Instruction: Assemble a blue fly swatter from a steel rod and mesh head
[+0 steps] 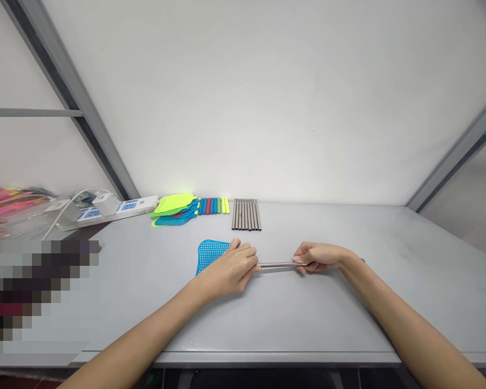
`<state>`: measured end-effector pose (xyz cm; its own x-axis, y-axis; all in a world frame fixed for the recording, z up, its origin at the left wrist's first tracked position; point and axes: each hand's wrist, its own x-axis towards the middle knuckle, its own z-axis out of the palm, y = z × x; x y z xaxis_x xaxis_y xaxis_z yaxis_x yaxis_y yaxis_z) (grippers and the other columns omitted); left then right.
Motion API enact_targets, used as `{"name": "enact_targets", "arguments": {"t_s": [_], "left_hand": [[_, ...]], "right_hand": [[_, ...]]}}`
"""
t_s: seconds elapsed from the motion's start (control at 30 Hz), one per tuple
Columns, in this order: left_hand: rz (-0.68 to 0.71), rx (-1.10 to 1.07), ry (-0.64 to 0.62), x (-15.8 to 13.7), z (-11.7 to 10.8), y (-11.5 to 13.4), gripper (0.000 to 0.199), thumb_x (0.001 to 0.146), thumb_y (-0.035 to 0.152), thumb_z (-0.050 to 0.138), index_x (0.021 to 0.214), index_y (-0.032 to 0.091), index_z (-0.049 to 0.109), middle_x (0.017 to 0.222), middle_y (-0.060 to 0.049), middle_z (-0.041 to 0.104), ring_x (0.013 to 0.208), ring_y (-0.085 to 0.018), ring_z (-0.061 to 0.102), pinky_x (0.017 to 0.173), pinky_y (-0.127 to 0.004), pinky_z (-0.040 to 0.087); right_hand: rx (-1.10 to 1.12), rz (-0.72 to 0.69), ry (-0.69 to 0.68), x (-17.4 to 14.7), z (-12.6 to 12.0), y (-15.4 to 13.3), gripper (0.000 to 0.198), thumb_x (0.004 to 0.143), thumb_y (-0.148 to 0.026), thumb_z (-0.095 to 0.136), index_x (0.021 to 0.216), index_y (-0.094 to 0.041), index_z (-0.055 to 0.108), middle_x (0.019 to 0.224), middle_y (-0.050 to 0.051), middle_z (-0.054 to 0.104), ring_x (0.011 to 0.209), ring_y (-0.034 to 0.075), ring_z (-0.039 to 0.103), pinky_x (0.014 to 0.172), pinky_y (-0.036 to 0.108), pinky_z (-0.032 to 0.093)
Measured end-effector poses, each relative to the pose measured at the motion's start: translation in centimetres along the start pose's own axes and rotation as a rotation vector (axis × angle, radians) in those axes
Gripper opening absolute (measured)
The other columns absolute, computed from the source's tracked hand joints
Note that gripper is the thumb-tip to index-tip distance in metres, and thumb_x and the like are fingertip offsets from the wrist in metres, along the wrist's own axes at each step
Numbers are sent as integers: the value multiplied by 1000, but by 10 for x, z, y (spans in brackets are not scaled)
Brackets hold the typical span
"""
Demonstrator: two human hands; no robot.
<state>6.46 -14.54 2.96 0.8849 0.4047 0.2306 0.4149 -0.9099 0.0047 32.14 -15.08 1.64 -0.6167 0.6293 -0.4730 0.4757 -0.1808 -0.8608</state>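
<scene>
Above the front half of the table I hold a fly swatter crosswise between both hands. Its blue perforated head (211,254) sticks out to the left, partly behind my left hand (234,267). That hand is closed around the place where head and rod come together, so the joint itself is hidden. A thin metal rod (278,265) runs level from there to my right hand (316,257), whose thumb and fingers are closed on it. A small blue tip (363,260) shows beyond the right wrist; whether it belongs to the rod cannot be told.
Along the back lie stacked yellow, green and blue swatter heads (174,209), several coloured handles (213,206) and a row of metal rods (246,215). A power strip (121,210) with plugs and a white cable is at the left, near pink bagged items (12,208).
</scene>
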Motion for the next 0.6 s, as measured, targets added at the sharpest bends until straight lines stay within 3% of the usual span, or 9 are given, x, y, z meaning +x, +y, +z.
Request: {"name": "enact_targets", "arguments": {"t_s": [0.6], "left_hand": [[-12, -10, -6, 0, 1, -2, 26, 84, 24, 32, 62, 15, 44, 65, -1, 45, 67, -13, 39, 70, -30, 25]], "right_hand": [[25, 46, 18, 4, 4, -1, 25, 76, -30, 41, 62, -11, 50, 43, -7, 22, 36, 3, 14, 34, 18, 9]]}}
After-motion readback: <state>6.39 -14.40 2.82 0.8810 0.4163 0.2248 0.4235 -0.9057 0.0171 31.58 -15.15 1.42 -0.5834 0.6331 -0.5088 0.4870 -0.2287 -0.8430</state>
